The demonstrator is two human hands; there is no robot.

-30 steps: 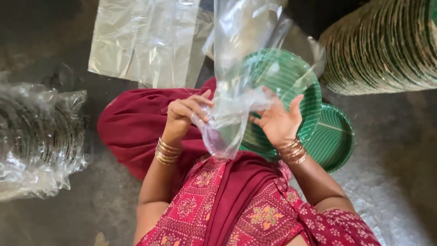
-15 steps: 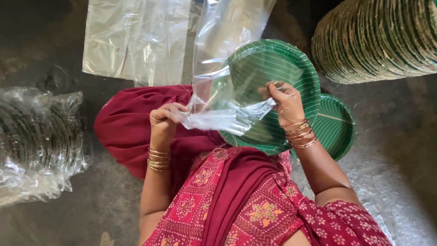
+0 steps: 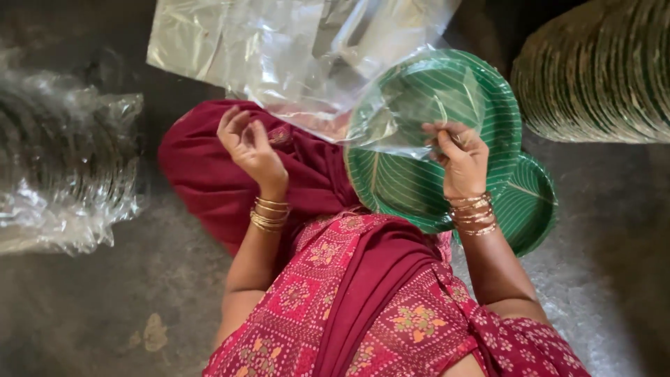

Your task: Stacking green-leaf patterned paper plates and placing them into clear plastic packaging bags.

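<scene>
My right hand (image 3: 457,159) pinches the edge of a clear plastic bag (image 3: 328,91) against a tilted stack of green leaf-patterned paper plates (image 3: 412,192). The bag's open end drapes over the top of the stack. My left hand (image 3: 250,145) hovers over my red-draped knee (image 3: 202,181), fingers loosely curled and apart, holding nothing; the bag's lower edge lies just to its right. Another green plate (image 3: 534,209) lies behind the stack at the right.
A pile of flat clear plastic bags (image 3: 209,49) lies on the dark floor (image 3: 105,307) ahead. A wrapped bundle of plates (image 3: 63,160) sits at the left. A long stack of green plates (image 3: 600,77) lies on its side at the upper right.
My left hand has let go of the bag and pulled back over my knee. My right hand keeps the bag, whose mouth now spreads over the top of the plate stack.
</scene>
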